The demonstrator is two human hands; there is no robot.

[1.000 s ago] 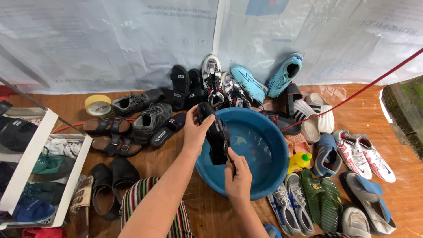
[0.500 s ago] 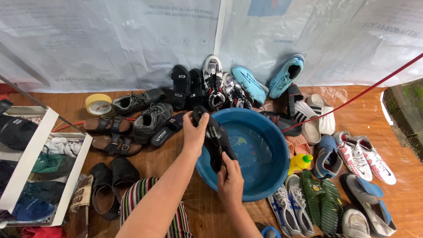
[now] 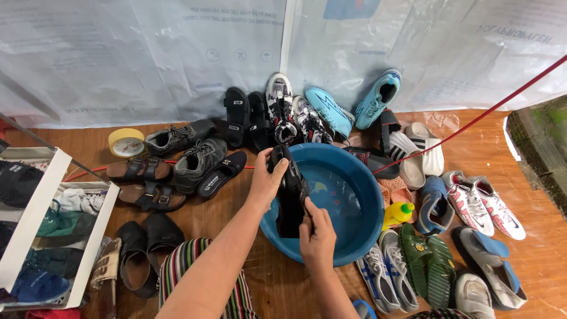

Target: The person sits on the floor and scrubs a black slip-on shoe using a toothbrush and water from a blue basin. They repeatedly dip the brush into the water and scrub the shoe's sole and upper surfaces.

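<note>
One black strap sandal is in hand, held upright over the near-left rim of the round blue plastic basin, which has a shallow layer of water in it. By the look of things the work is far from over: pairs of trainers, clogs and brown leather sandals lie all round the basin on the wooden floor, and none can be told apart as washed or unwashed from here. The left hand wraps closed around the sandal's upper end, forearm reaching in from the lower left — wrist bent slightly inward. The right hand sits lower, fingers curled tightly at the sandal's bottom edge; whether it also holds a brush or cloth cannot be told. A small yellow plastic bottle lies just beside the basin's right rim.
</note>
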